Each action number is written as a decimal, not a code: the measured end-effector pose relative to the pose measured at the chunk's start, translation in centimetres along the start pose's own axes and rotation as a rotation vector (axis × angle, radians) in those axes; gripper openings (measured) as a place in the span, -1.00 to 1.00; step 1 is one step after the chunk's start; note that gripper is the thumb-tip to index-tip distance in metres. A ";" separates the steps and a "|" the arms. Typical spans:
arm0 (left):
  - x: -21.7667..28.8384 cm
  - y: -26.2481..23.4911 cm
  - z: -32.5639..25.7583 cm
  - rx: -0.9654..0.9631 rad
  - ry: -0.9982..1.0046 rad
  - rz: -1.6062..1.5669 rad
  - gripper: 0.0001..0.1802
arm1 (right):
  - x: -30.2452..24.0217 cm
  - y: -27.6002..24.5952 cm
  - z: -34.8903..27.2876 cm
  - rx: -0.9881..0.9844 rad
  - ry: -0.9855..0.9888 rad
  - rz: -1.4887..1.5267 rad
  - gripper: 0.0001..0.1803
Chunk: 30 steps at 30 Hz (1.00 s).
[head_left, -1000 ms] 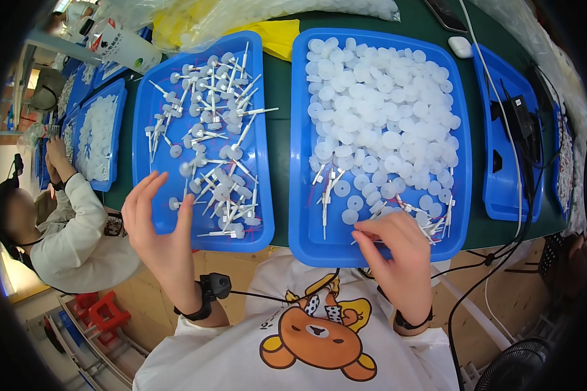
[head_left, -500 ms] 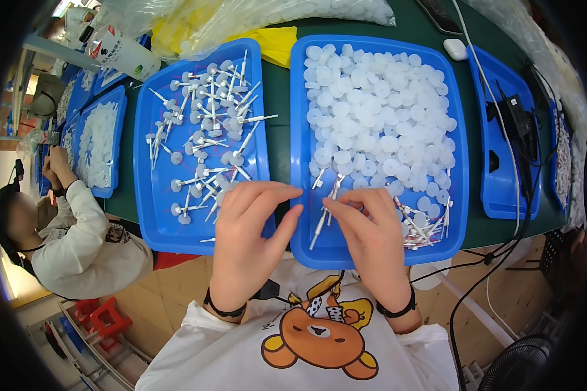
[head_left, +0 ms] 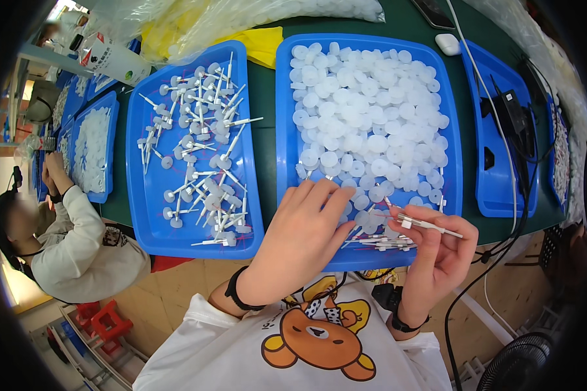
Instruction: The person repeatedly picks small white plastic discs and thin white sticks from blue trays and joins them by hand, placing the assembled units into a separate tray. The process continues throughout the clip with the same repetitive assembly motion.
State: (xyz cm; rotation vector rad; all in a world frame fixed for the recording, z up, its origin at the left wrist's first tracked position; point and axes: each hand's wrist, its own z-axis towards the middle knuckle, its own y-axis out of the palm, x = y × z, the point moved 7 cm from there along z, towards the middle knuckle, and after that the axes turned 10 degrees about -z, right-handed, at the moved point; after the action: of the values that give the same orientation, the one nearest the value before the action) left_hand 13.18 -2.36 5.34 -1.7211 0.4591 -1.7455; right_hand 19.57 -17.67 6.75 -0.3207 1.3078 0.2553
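My right hand (head_left: 445,251) is closed on a thin white rod (head_left: 430,225) with a small white block on it, held tilted above the near right corner of the middle blue tray (head_left: 454,189). It may hold more than one rod; I cannot tell. My left hand (head_left: 306,231) reaches over that tray's near left side, thumb and forefinger apart, fingertips at the edge of the pile of translucent white discs (head_left: 372,104). Nothing shows between them. Between my hands, more white rods with reddish wires (head_left: 388,242) lie in the tray.
The blue tray on the left (head_left: 138,215) holds rods fitted with discs. Another blue tray (head_left: 502,205) with a black adapter (head_left: 512,114) and cables stands at right. A bottle (head_left: 114,58), plastic bags and a yellow bag (head_left: 257,45) lie behind. A person (head_left: 78,234) sits at left.
My right hand has moved right and lifted, turning palm-up with the rod in its fingers. My left hand has moved right, from between the trays to over the disc tray.
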 end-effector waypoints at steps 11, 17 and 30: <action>0.2 2.2 0.9 0.025 -0.006 -0.081 -0.63 | -0.3 -0.5 0.0 0.076 0.071 0.104 -0.81; 0.2 0.8 1.0 0.097 -0.037 -0.208 -0.61 | 0.6 -0.5 -0.1 0.071 0.103 0.137 -0.81; 0.2 0.2 -0.8 -0.089 -0.216 -1.133 -0.60 | 0.4 0.4 -0.1 0.016 0.132 0.358 -0.82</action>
State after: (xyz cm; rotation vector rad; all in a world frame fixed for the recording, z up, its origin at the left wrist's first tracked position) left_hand 12.47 -2.71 5.30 -2.4233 -0.7013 -2.1875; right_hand 19.44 -17.33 6.33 -0.0886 1.4947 0.5322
